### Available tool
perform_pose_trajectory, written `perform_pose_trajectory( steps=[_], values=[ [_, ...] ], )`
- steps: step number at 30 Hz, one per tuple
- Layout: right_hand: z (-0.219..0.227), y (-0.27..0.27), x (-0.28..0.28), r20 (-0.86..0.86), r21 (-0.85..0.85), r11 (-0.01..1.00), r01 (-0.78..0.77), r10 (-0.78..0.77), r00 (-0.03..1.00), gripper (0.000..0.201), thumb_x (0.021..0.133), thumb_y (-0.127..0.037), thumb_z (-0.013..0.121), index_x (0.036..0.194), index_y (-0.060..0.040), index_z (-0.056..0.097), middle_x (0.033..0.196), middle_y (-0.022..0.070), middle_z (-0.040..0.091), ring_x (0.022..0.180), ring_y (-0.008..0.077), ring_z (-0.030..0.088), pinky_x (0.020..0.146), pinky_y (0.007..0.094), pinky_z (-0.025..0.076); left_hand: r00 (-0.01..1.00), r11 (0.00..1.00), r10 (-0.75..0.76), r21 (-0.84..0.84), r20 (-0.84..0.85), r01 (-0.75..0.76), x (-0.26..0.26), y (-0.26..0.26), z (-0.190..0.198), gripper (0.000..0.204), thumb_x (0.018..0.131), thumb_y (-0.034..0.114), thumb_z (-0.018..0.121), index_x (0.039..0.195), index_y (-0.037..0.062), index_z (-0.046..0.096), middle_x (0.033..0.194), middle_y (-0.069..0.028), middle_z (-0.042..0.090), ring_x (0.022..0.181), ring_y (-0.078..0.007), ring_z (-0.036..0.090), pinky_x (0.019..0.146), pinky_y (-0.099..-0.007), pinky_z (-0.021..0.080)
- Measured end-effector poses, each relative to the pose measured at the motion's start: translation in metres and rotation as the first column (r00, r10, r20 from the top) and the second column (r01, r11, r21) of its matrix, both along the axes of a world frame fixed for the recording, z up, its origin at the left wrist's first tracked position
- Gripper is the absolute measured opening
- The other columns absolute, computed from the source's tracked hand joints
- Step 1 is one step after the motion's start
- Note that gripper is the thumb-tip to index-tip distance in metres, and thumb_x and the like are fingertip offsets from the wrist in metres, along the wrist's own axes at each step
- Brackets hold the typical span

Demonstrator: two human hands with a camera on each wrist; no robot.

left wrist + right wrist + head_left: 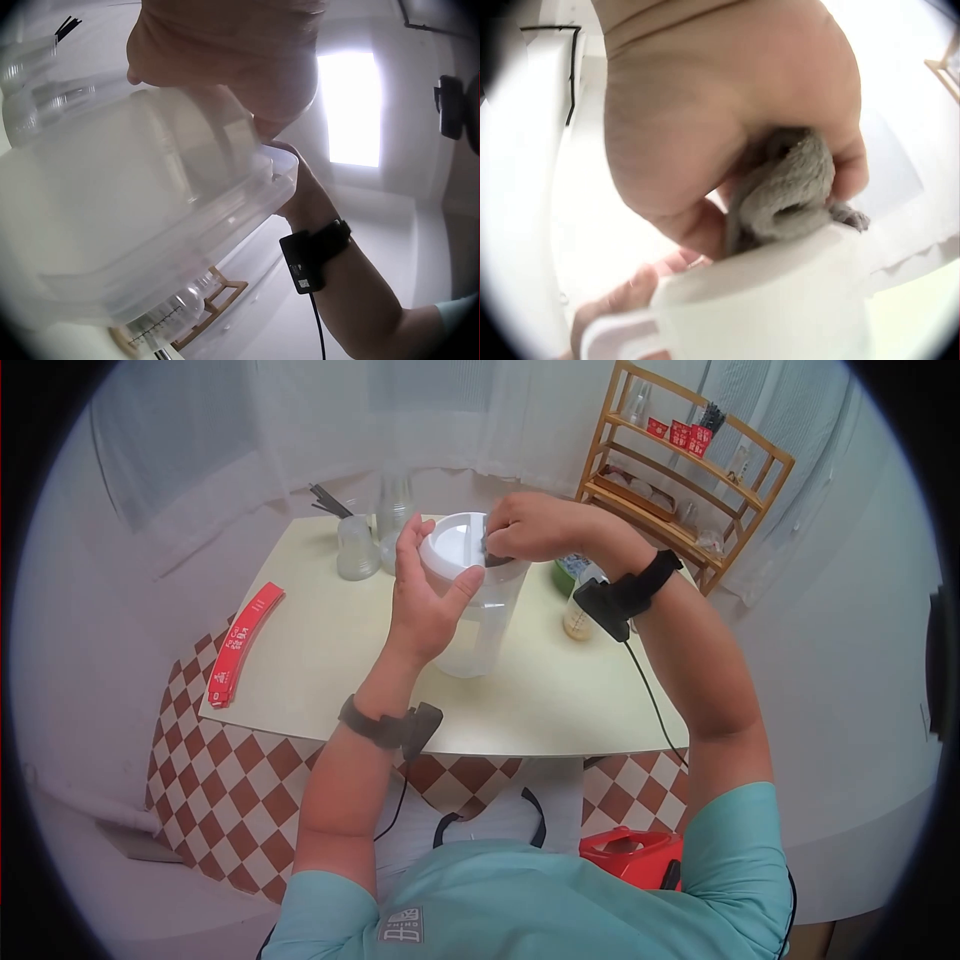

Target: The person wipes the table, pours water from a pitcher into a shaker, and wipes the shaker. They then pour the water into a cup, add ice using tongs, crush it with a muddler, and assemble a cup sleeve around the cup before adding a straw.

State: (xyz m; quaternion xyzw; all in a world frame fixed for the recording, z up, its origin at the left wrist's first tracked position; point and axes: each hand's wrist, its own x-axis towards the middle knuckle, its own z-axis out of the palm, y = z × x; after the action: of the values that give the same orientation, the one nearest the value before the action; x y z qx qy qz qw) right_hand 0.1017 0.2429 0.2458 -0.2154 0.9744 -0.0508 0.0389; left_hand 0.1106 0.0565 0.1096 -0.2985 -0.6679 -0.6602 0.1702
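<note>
Gray cloth pinched at the pitcher's rim

The right hand (530, 525) pinches a bunched gray cloth (791, 199) between thumb and fingers, at the top of a clear plastic pitcher (480, 625) and beside its white lid (450, 545). The left hand (425, 595) grips the pitcher's top, its fingers curled round the side and its thumb apart from them, on the near side. The pitcher is over the middle of the pale yellow surface (340, 650); whether its base touches down, I cannot tell. Right of the pitcher are a marked measuring cup (578, 624) and a green container (567, 574), partly hidden. Left of it are stacked clear cups (357, 550) and black sticks (332, 502), with a long red strip (245, 645) near the left edge. A wooden shelf (640, 512) stands beyond, to the right
</note>
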Motion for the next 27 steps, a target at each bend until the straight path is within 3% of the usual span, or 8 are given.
perform_pose_trajectory(
  steps=[3, 6, 8, 14, 18, 20, 24, 27],
  values=[
    [0.005, 0.013, 0.011, 0.268, -0.347, 0.933, 0.090, 0.006, 0.963, 0.024, 0.088, -0.020, 0.058, 0.090, 0.0000, 0.071, 0.083, 0.0077, 0.067, 0.074, 0.0213, 0.064, 0.070, 0.0372, 0.052, 1.000, 1.000, 0.020, -0.013, -0.020, -0.021, -0.004, -0.001, -0.002, 0.086, 0.088, 0.030, 0.076, 0.152, 0.0012, 0.026, 0.149, -0.0189, 0.038, 0.137, -0.0335, 0.042, 0.113, -0.0426, 0.037],
    [-0.007, 0.031, 0.017, 0.151, -0.968, 0.210, 0.138, 0.045, 0.987, 0.026, 0.091, -0.025, 0.061, 0.083, -0.0024, 0.070, 0.078, 0.0029, 0.064, 0.071, 0.0130, 0.055, 0.067, 0.0314, 0.046, 0.989, 0.992, 0.055, -0.109, -0.140, -0.070, -0.010, -0.004, -0.004, 0.069, 0.089, 0.028, 0.074, 0.145, 0.0038, 0.040, 0.149, -0.0196, 0.038, 0.137, -0.0347, 0.042, 0.114, -0.0427, 0.036],
    [-0.023, 0.041, 0.020, -0.038, -0.986, 0.169, -0.009, -0.171, 0.985, 0.026, 0.093, -0.024, 0.061, 0.083, -0.0011, 0.069, 0.080, 0.0049, 0.064, 0.072, 0.0144, 0.056, 0.068, 0.0317, 0.047, 0.992, 0.994, 0.059, -0.085, -0.114, -0.069, -0.008, -0.003, -0.002, 0.049, 0.092, 0.026, 0.071, 0.134, 0.0061, 0.054, 0.152, -0.0180, 0.038, 0.140, -0.0294, 0.039, 0.116, -0.0413, 0.031],
    [-0.121, -0.026, 0.061, -0.787, -0.572, 0.732, -0.371, -0.362, 0.500, 0.024, 0.087, -0.018, 0.073, 0.101, -0.0030, 0.060, 0.128, 0.0233, 0.057, 0.114, 0.0405, 0.057, 0.103, 0.0437, 0.043, 1.000, 0.995, -0.019, 0.098, -0.025, 0.021, -0.024, 0.005, -0.012, 0.027, 0.090, 0.020, 0.073, 0.104, 0.0059, 0.055, 0.145, -0.0208, 0.041, 0.138, -0.0328, 0.041, 0.111, -0.0397, 0.035],
    [-0.138, -0.027, 0.025, -0.417, -0.905, 0.177, -0.388, -0.561, 0.715, 0.023, 0.097, -0.020, 0.061, 0.109, -0.0005, 0.061, 0.126, 0.0211, 0.060, 0.114, 0.0313, 0.061, 0.098, 0.0390, 0.047, 0.997, 0.997, 0.082, 0.011, -0.007, -0.082, -0.015, 0.013, 0.003, 0.017, 0.091, 0.015, 0.069, 0.095, 0.0085, 0.054, 0.152, -0.0194, 0.039, 0.140, -0.0274, 0.038, 0.111, -0.0388, 0.034],
    [-0.122, -0.013, 0.013, 0.048, -0.977, -0.211, -0.018, -0.303, 0.952, 0.028, 0.101, -0.023, 0.054, 0.115, -0.0007, 0.063, 0.117, 0.0153, 0.066, 0.110, 0.0242, 0.064, 0.097, 0.0365, 0.048, 0.997, 0.996, 0.008, 0.083, 0.080, -0.015, -0.013, 0.011, 0.005, 0.016, 0.091, 0.013, 0.068, 0.091, 0.0088, 0.053, 0.153, -0.0208, 0.038, 0.141, -0.0262, 0.037, 0.112, -0.0373, 0.031],
    [-0.129, 0.012, -0.031, 0.256, -0.783, -0.533, 0.320, 0.193, 0.947, 0.044, 0.105, -0.037, 0.045, 0.129, -0.0039, 0.061, 0.119, 0.0091, 0.068, 0.113, 0.0236, 0.063, 0.103, 0.0378, 0.047, 0.981, 0.974, -0.151, 0.185, 0.119, 0.127, -0.029, 0.005, 0.002, 0.019, 0.091, 0.013, 0.069, 0.102, 0.0072, 0.055, 0.153, -0.0208, 0.038, 0.137, -0.0256, 0.041, 0.112, -0.0376, 0.033],
    [-0.146, 0.013, -0.044, 0.378, -0.782, -0.454, 0.427, 0.200, 0.904, 0.046, 0.106, -0.038, 0.044, 0.132, -0.0043, 0.060, 0.129, 0.0101, 0.065, 0.120, 0.0250, 0.060, 0.106, 0.0391, 0.045, 0.937, 0.927, -0.321, 0.246, 0.135, 0.283, -0.050, -0.006, 0.001, 0.033, 0.092, 0.013, 0.065, 0.121, 0.0044, 0.051, 0.149, -0.0193, 0.040, 0.135, -0.0249, 0.042, 0.114, -0.0378, 0.031]
  ],
)
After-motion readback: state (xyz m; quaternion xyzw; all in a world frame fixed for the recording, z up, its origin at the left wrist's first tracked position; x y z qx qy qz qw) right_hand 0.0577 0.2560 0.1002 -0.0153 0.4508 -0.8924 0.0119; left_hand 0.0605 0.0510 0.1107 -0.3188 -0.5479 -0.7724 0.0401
